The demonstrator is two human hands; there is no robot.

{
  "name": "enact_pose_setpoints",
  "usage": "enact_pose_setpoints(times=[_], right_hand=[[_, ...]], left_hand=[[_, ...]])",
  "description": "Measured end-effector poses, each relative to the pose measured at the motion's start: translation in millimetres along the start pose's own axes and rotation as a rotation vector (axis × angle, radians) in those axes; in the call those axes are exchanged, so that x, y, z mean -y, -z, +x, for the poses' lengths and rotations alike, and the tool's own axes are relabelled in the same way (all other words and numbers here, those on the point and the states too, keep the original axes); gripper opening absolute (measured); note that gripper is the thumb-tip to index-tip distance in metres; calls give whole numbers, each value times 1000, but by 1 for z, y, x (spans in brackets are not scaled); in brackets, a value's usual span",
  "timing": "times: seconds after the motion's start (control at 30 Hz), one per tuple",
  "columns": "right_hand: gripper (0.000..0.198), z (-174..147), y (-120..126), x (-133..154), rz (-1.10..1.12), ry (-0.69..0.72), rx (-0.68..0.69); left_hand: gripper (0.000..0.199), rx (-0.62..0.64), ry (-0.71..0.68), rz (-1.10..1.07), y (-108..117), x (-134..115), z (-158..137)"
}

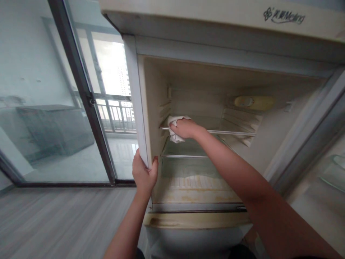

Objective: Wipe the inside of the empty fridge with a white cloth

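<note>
An open refrigerator (215, 73) fills the middle of the head view. Inside it, my right hand (187, 128) is closed round a crumpled white cloth (175, 136). The cloth touches the front edge of the upper glass shelf (230, 132), near its left end. My left hand (145, 172) grips the left front edge of the refrigerator body, its thumb on the inner side and its fingers round the outside. A lower glass shelf (185, 156) lies beneath the upper one, partly hidden by my right forearm. Yellowish stains mark the compartment floor (188, 197).
A yellow light cover (253, 103) is on the inner right wall. The refrigerator door (318, 194) stands open at the right, and a lower door or drawer (196, 220) is below. Sliding glass doors (88, 100) are at the left, with grey wood-look flooring (67, 219) before them.
</note>
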State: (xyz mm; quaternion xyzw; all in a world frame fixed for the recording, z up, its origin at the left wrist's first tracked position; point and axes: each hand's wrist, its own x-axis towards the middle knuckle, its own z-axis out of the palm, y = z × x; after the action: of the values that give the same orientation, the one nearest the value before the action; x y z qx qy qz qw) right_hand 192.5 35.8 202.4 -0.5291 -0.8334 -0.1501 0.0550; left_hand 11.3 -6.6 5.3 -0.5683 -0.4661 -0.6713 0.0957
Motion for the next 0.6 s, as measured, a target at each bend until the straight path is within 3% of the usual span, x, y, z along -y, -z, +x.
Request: enact_pose_setpoints(times=[0.37,0.5,0.6], right_hand=[[59,-77,-7,-132,101,-655,36],[57,-98,-8,-162,34,-855,29],[58,-107,-9,-170,7,-919,17]], left_hand=[[76,19,86,13,0,-3,2],[75,24,97,15,0,-4,2],[76,25,94,-12,0,-3,2]])
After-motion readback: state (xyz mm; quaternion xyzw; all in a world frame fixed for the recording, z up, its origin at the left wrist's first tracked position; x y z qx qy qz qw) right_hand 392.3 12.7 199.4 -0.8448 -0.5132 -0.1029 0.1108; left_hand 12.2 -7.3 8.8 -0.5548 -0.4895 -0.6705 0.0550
